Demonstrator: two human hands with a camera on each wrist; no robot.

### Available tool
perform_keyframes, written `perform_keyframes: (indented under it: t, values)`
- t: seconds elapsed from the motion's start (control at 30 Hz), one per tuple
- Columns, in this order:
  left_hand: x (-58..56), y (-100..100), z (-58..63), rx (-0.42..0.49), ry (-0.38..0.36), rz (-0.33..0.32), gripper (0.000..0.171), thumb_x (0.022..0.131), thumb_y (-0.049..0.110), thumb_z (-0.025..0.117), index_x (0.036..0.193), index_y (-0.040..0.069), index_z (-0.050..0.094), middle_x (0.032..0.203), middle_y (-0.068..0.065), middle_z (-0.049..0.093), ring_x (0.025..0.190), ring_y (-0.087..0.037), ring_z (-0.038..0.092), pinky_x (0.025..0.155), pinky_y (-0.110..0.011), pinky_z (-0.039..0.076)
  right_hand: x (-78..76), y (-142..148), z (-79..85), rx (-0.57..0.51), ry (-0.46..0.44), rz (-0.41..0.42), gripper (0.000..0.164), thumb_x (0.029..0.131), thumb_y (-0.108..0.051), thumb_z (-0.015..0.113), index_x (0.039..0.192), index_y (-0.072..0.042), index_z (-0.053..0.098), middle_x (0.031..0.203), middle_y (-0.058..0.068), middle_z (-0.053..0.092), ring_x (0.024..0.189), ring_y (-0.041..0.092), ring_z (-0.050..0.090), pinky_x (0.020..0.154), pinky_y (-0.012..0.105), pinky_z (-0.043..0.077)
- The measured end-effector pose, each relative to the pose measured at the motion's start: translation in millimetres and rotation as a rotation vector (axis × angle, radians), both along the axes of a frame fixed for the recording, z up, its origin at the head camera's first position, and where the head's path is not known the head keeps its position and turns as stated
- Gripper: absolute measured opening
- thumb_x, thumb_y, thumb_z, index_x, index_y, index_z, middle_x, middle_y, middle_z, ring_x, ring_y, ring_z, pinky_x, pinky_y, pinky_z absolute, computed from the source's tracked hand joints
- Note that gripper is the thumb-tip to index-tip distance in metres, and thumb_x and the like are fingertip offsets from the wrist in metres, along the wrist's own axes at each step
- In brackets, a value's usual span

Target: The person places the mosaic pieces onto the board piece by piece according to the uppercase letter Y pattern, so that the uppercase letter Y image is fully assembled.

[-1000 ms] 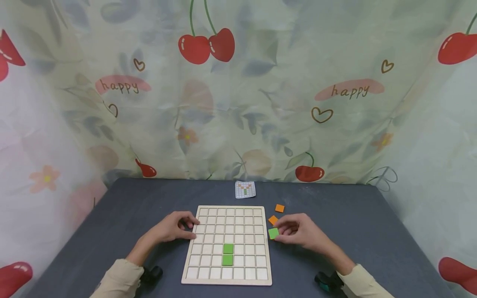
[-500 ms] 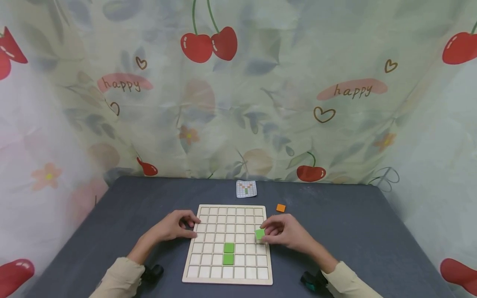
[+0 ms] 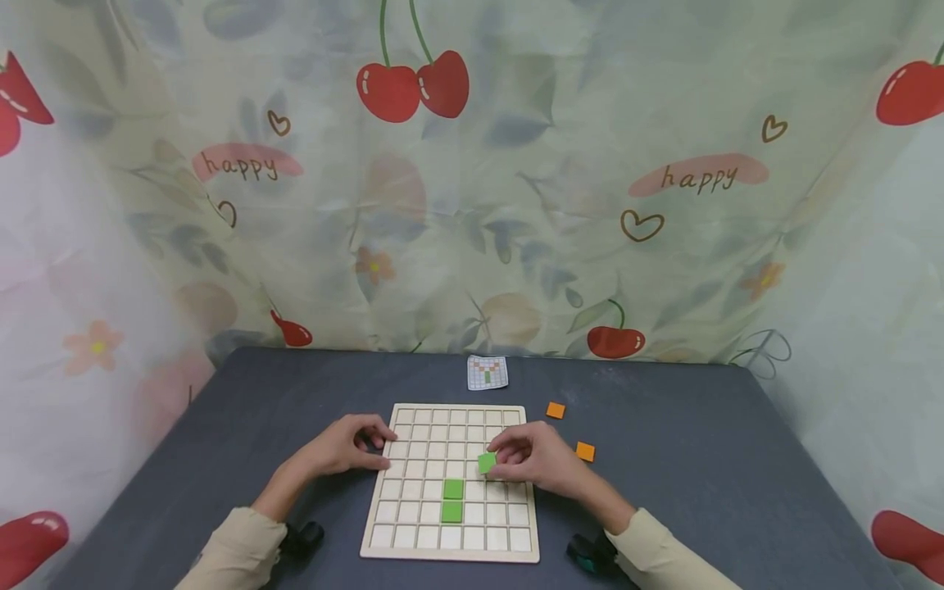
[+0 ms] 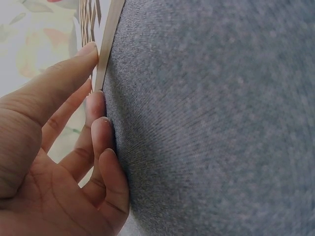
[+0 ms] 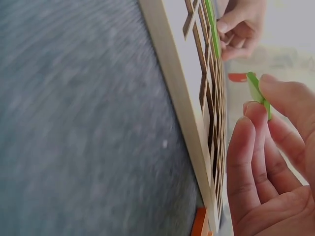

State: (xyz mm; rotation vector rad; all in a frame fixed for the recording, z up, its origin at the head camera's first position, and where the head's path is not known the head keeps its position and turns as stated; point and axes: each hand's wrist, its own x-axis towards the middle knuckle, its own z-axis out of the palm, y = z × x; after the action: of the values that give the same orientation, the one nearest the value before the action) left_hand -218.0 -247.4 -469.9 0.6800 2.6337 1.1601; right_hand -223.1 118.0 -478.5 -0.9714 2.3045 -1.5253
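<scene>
My right hand (image 3: 542,459) pinches a small green square tile (image 3: 487,463) between thumb and fingertips, above the right part of a pale wooden grid board (image 3: 450,554). The right wrist view shows this green tile (image 5: 258,93) tilted and apart from the board. Two more green tiles, an upper one (image 3: 453,489) and a lower one (image 3: 452,511), lie in neighbouring cells of one column. At the board's left edge, my left hand (image 3: 347,447) rests its thumb and fingertips against the rim. In the left wrist view its thumb (image 4: 74,66) touches that wooden edge, the other fingers loosely bent.
Two orange tiles, one farther back (image 3: 555,410) and one nearer (image 3: 585,452), lie on the dark table (image 3: 664,442) right of the board. A small card (image 3: 487,373) with a coloured grid pattern lies behind the board. A printed curtain (image 3: 472,205) hangs at the back.
My right hand has carried the green tile leftward from beside the board to above it, uncovering the nearer orange tile. My left hand has stayed at the board's edge.
</scene>
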Motion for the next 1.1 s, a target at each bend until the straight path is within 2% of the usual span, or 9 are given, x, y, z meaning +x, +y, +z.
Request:
perform_keyframes:
  t: [0.37, 0.67, 1.1]
  values:
    - [-0.5, -1.4, -1.5, -0.018, 0.015, 0.0, 0.029, 0.085, 0.015, 0.085, 0.11, 0.006, 0.073, 0.091, -0.001, 0.06, 0.081, -0.02, 0.054, 0.072, -0.029, 0.046, -0.6, -20.1, -2.6, 0.038, 0.02, -0.01, 0.023, 0.083, -0.016, 0.087, 0.101, -0.006, 0.077, 0.083, -0.003, 0.069, 0.07, 0.013, 0.063, 0.067, 0.027, 0.052]
    - [1.2, -0.7, 0.3, 0.009, 0.012, -0.011, 0.029, 0.085, 0.014, 0.085, 0.11, 0.005, 0.073, 0.092, -0.001, 0.061, 0.081, -0.02, 0.054, 0.072, -0.029, 0.046, 0.6, -34.9, -0.6, 0.086, 0.022, -0.04, 0.022, 0.083, -0.017, 0.087, 0.101, -0.007, 0.078, 0.082, -0.006, 0.069, 0.072, 0.014, 0.064, 0.068, 0.028, 0.051]
    - [0.9, -1.3, -0.7, 0.006, 0.012, -0.02, 0.029, 0.086, 0.014, 0.085, 0.11, 0.004, 0.073, 0.092, -0.002, 0.061, 0.081, -0.02, 0.055, 0.072, -0.03, 0.047, -0.7, -42.5, 2.7, 0.158, 0.03, -0.037, 0.02, 0.084, -0.018, 0.087, 0.099, -0.007, 0.078, 0.081, -0.007, 0.069, 0.073, 0.012, 0.065, 0.069, 0.029, 0.051]
